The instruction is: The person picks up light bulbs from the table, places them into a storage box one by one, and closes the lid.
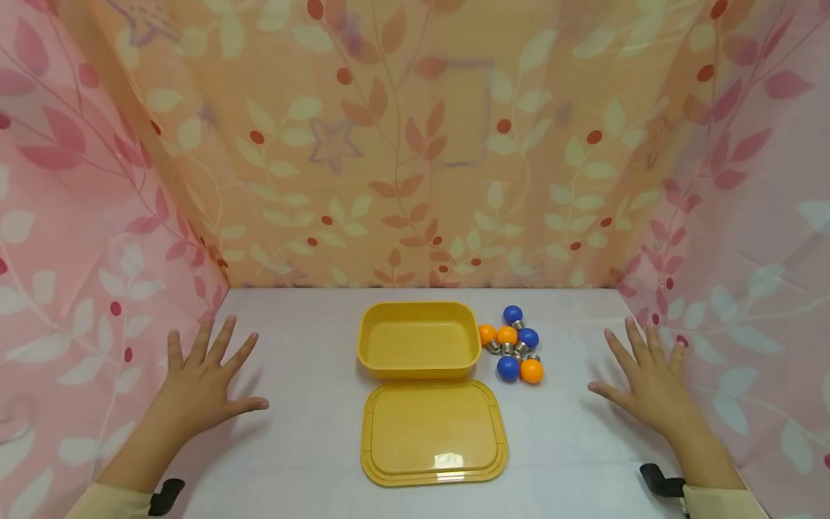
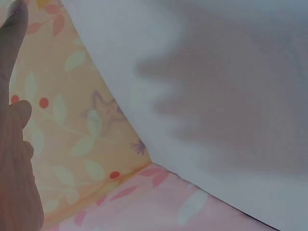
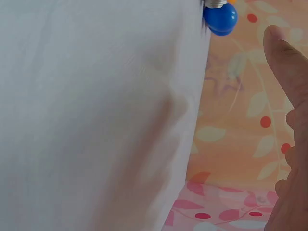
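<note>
My left hand (image 1: 202, 389) hovers with fingers spread over the left side of the white table, holding nothing. On the other side my right hand (image 1: 651, 386) is spread in the same way, also holding nothing. Between them stands a yellow rectangular box (image 1: 418, 374) without its lid. Its yellow lid (image 1: 434, 432) lies flat in front of it. Right of the box lies a cluster of small light bulbs with metal screw bases, among them an orange bulb (image 1: 532, 371) and a blue bulb (image 1: 509, 368). One blue bulb (image 3: 221, 19) also shows in the right wrist view.
Patterned cloth walls enclose the table (image 1: 298, 432): an orange back curtain (image 1: 402, 144), a pink left curtain (image 1: 78, 216) and a pink right curtain (image 1: 765, 216). Black straps with mounts (image 1: 661, 481) sit at both wrists.
</note>
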Action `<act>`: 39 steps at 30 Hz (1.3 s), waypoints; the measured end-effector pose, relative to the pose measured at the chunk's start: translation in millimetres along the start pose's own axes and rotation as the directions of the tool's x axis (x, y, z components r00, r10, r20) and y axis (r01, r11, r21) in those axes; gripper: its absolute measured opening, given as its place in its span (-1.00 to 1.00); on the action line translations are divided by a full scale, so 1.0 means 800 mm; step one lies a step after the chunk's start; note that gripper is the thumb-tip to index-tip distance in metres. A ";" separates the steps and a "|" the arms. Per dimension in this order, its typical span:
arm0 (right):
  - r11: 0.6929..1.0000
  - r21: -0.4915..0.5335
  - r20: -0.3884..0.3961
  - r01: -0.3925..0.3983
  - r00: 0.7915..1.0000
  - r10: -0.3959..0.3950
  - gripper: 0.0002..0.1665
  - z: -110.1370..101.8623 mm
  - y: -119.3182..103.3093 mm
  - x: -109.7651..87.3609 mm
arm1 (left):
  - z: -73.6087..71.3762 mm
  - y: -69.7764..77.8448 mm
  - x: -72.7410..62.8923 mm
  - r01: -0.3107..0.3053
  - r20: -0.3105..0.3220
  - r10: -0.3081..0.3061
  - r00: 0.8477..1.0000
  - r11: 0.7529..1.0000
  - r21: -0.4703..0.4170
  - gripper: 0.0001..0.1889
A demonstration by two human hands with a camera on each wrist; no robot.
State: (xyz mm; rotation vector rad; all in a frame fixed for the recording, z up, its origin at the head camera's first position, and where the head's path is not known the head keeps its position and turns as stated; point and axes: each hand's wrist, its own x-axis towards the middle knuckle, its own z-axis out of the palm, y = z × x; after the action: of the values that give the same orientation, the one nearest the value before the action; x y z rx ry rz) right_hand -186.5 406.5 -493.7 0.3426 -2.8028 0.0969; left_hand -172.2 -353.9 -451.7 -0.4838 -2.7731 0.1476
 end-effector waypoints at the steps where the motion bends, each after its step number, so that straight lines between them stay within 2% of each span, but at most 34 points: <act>1: 1.000 0.014 -0.006 -0.004 1.000 0.004 0.36 0.001 -0.002 0.002 | -0.001 0.001 0.002 0.003 0.005 -0.003 1.000 1.000 -0.003 0.26; 10: 0.991 0.136 -0.059 -0.005 0.998 0.013 0.35 0.006 -0.019 0.013 | 0.001 0.007 0.011 0.040 0.051 -0.038 0.998 0.998 -0.039 0.26; 17: 0.972 0.234 -0.024 -0.030 0.999 0.037 0.33 0.010 -0.033 0.020 | 0.000 0.014 0.019 0.054 0.079 -0.048 0.996 0.996 -0.073 0.24; 21: 0.959 0.280 -0.014 -0.047 0.998 0.053 0.30 0.010 -0.038 0.023 | 0.002 0.021 0.025 0.059 0.096 -0.046 0.994 0.988 -0.142 0.24; 28: 0.907 0.415 -0.001 -0.065 0.997 0.072 0.25 0.013 -0.046 0.030 | 0.008 0.034 0.042 0.059 0.090 -0.035 0.995 0.957 -0.282 0.23; 34: 0.875 0.470 0.062 -0.115 0.993 0.097 0.24 0.015 -0.058 0.034 | 0.013 0.050 0.055 0.054 0.067 -0.029 0.997 0.914 -0.401 0.23; 39: 0.849 0.507 0.100 -0.148 0.989 0.113 0.23 0.019 -0.064 0.036 | 0.020 0.061 0.063 0.070 0.094 -0.030 0.995 0.881 -0.468 0.24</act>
State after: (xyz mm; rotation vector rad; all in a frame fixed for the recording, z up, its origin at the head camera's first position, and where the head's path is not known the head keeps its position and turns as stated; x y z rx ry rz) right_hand -204.9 349.3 -497.7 0.2732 -2.8206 0.8950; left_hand -207.4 -291.4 -459.5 -0.5272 -2.8927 -0.5472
